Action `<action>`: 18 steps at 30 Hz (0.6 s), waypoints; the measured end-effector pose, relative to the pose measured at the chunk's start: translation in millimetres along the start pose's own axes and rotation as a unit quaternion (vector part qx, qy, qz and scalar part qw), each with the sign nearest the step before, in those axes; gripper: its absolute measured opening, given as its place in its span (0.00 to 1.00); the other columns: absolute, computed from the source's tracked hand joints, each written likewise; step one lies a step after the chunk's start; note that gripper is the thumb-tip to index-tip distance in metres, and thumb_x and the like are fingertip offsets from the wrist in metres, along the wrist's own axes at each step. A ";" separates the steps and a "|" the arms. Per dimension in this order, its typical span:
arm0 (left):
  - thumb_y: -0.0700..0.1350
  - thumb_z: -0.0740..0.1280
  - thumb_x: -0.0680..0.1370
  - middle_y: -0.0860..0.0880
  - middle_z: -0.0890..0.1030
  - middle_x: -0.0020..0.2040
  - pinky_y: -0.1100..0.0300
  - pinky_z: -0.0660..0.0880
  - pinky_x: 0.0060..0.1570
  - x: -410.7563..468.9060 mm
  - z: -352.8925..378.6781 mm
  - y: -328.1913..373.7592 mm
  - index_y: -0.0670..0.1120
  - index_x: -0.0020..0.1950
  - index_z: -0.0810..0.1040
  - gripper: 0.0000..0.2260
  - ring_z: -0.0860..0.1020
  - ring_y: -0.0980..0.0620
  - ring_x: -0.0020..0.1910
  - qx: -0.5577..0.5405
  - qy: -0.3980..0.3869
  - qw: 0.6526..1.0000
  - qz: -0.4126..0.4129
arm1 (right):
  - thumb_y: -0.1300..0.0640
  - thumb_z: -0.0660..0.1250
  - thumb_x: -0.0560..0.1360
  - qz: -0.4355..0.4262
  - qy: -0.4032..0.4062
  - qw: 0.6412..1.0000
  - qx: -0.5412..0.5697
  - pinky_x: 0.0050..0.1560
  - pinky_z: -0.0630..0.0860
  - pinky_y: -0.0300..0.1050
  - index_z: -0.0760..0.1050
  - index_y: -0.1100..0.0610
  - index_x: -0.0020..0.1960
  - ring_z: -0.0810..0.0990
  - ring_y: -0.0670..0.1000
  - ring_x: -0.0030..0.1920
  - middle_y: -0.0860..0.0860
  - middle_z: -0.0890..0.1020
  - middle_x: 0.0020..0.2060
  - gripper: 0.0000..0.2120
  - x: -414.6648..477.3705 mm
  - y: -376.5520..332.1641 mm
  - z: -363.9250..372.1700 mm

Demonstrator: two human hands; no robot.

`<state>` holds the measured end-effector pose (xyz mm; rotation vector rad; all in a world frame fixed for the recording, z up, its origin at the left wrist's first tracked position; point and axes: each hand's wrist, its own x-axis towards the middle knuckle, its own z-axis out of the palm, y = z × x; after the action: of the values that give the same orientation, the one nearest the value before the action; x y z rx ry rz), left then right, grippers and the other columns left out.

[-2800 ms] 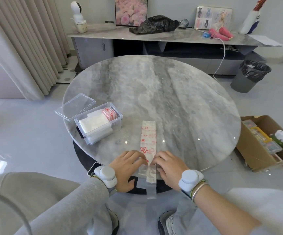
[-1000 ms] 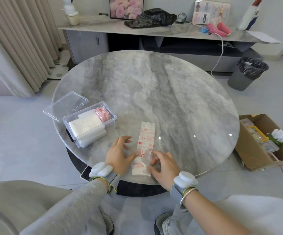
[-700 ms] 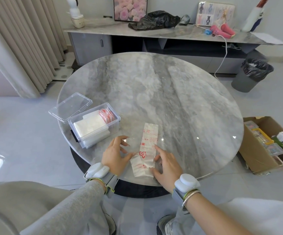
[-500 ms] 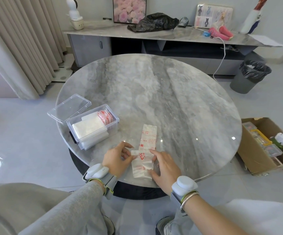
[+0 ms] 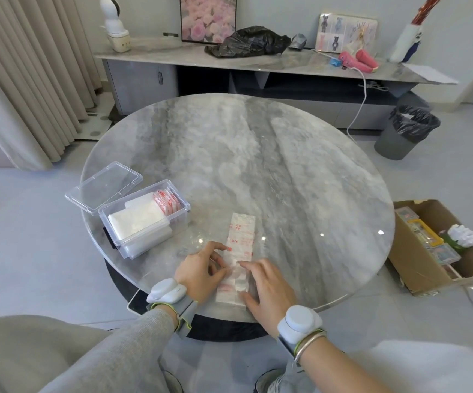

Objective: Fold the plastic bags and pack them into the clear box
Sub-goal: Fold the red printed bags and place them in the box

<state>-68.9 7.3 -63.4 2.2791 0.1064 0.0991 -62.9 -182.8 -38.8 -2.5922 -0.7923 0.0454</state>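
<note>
A white plastic bag (image 5: 242, 234) with red print, folded into a long narrow strip, lies on the round marble table (image 5: 258, 165) near its front edge. My left hand (image 5: 201, 269) pinches the strip's left edge at its near part, where the near end is folded over. My right hand (image 5: 269, 285) lies flat, pressing that folded part from the right. The clear box (image 5: 150, 245) stands at the table's left with several folded bags inside, white ones and red-printed ones.
The box's clear lid (image 5: 103, 187) lies upturned behind it at the table's left edge. An open cardboard box (image 5: 416, 265) sits on the floor to the right. A lined bin (image 5: 399, 137) and a sideboard with a black bag (image 5: 246, 42) stand beyond the table.
The strip's near end, which hung over the table edge, has been folded up onto the strip. Both hands have moved forward with it and now hold the fold down.
</note>
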 end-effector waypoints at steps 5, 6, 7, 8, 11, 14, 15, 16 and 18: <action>0.50 0.74 0.72 0.62 0.69 0.56 0.57 0.78 0.37 -0.6 -1.2 1.8 0.55 0.66 0.69 0.25 0.76 0.60 0.35 0.077 0.015 0.996 0.035 | 0.50 0.71 0.71 -0.045 0.020 0.998 -0.044 0.35 0.68 0.36 0.71 0.49 0.61 0.76 0.47 0.49 0.45 0.72 0.56 0.20 -2.4 -4.4 -7.0; 0.50 0.74 0.71 0.61 0.67 0.57 0.56 0.78 0.37 -0.8 -1.4 1.7 0.55 0.65 0.69 0.25 0.76 0.60 0.36 0.086 0.018 0.995 0.037 | 0.49 0.71 0.70 -0.065 0.023 0.996 -0.057 0.34 0.67 0.35 0.73 0.49 0.56 0.76 0.46 0.46 0.44 0.73 0.53 0.17 -3.1 -5.8 -10.1; 0.50 0.74 0.71 0.61 0.66 0.57 0.56 0.78 0.36 -1.2 -1.4 2.0 0.54 0.63 0.69 0.23 0.75 0.59 0.36 0.091 0.021 0.995 0.037 | 0.47 0.72 0.69 -0.093 0.026 0.993 -0.072 0.34 0.66 0.34 0.74 0.49 0.52 0.75 0.46 0.44 0.43 0.73 0.49 0.14 -4.3 -6.8 -13.1; 0.50 0.74 0.72 0.60 0.66 0.56 0.56 0.77 0.36 -1.4 -1.4 2.1 0.54 0.60 0.70 0.21 0.75 0.59 0.36 0.096 0.022 0.994 0.037 | 0.45 0.72 0.68 -0.122 0.026 0.988 -0.088 0.35 0.66 0.34 0.75 0.49 0.48 0.74 0.45 0.43 0.43 0.73 0.47 0.13 -5.7 -7.2 -14.8; 0.49 0.73 0.72 0.59 0.71 0.50 0.57 0.76 0.37 -1.5 -1.5 2.0 0.54 0.50 0.75 0.10 0.74 0.59 0.38 0.102 0.016 0.994 0.044 | 0.43 0.71 0.65 -0.181 0.024 0.975 -0.129 0.38 0.72 0.38 0.76 0.49 0.46 0.74 0.47 0.44 0.45 0.74 0.45 0.14 -8.2 -6.6 -13.4; 0.46 0.73 0.72 0.57 0.75 0.45 0.54 0.77 0.39 -2.3 -1.4 0.0 0.53 0.45 0.78 0.05 0.74 0.59 0.40 0.091 0.012 0.994 0.058 | 0.44 0.70 0.65 -0.205 0.023 0.961 -0.183 0.42 0.75 0.42 0.79 0.50 0.47 0.75 0.49 0.47 0.46 0.76 0.46 0.14 -7.4 -3.5 -6.3; 0.46 0.73 0.72 0.57 0.75 0.44 0.55 0.77 0.39 -2.5 -1.5 -1.0 0.53 0.44 0.79 0.05 0.74 0.59 0.40 0.088 0.012 0.994 0.060 | 0.45 0.69 0.66 -0.212 0.029 0.957 -0.195 0.43 0.75 0.43 0.80 0.50 0.46 0.75 0.49 0.47 0.46 0.77 0.46 0.12 -6.9 -3.2 -4.7; 0.47 0.73 0.72 0.58 0.76 0.45 0.55 0.77 0.39 -3.0 -1.8 -1.8 0.53 0.44 0.79 0.04 0.74 0.59 0.40 0.087 0.011 0.994 0.060 | 0.47 0.68 0.67 -0.221 0.038 0.953 -0.203 0.43 0.75 0.44 0.80 0.51 0.45 0.75 0.50 0.47 0.47 0.77 0.46 0.10 -6.5 -3.0 -3.4; 0.47 0.72 0.73 0.58 0.76 0.45 0.57 0.77 0.40 -3.6 -2.9 -3.4 0.54 0.45 0.80 0.04 0.75 0.60 0.40 0.083 0.007 0.995 0.059 | 0.51 0.67 0.69 -0.239 0.069 0.945 -0.210 0.44 0.75 0.45 0.80 0.52 0.42 0.76 0.51 0.48 0.48 0.78 0.46 0.06 -6.3 -4.1 -2.2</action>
<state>-72.9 11.2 -64.2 2.4512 -0.0142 0.1752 -69.9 -184.1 -35.7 -2.6557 -1.4869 -0.4944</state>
